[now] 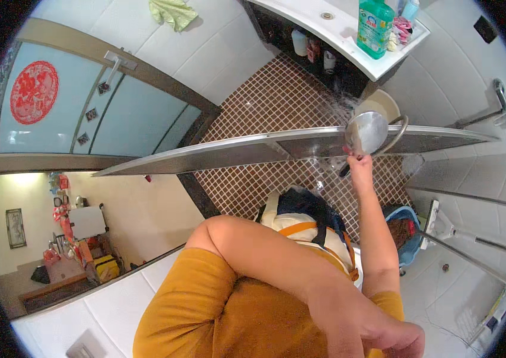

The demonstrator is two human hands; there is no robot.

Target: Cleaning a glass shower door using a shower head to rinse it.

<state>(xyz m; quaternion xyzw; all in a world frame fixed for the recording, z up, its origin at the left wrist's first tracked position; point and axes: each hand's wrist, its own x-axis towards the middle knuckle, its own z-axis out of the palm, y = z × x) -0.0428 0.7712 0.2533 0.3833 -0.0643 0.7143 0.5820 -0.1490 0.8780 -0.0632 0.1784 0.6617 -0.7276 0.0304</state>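
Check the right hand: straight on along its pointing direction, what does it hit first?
Past the round silver object in its grip, the right hand would likely meet the metal-edged partition first; depth is unclear, so it may clear that edge.

Location type: domestic bathroom. Indicators: brown square-tiled floor [259, 98] with pale grout at 12 o'clock; glossy white rectangular washbasin [341, 37] at 1 o'clock; frosted pale-blue glass door [145, 107] at 10 o'clock; cream-walled furnished room [38, 194] beyond, at 8 o'clock.
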